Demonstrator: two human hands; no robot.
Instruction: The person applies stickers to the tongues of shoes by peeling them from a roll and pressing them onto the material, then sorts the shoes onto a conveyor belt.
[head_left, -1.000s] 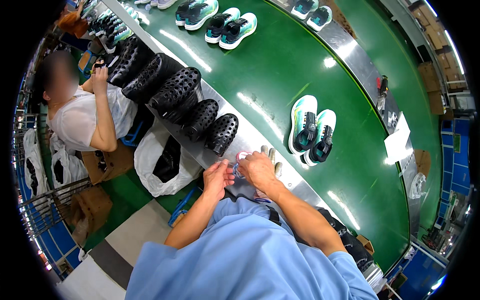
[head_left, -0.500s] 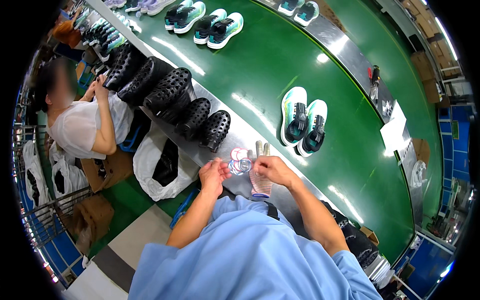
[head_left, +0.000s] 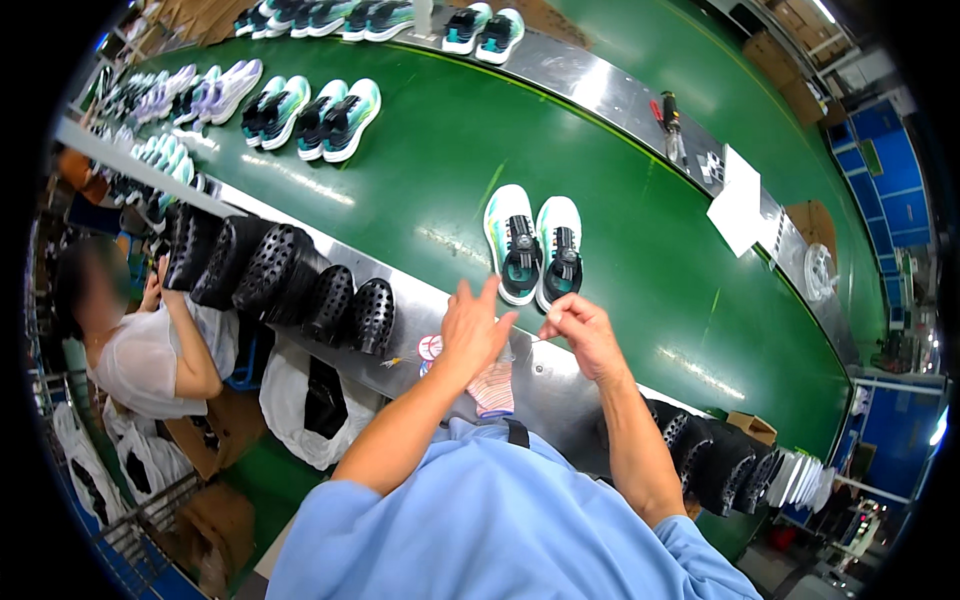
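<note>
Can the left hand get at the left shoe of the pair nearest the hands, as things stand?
Probably yes: the left hand is close to the heel end of the left shoe, nothing visible lies between them, and the right hand is off to the side.

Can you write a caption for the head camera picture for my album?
Bare left hand and bare right hand near two teal, white and black sneakers on a shiny green worktop.

A sneaker pair (head_left: 517, 240) stands on the worktop (head_left: 640, 300) — nearer, a glove (head_left: 493, 390) on the ledge (head_left: 565, 395), right of shoe forms (head_left: 268, 270).
</note>
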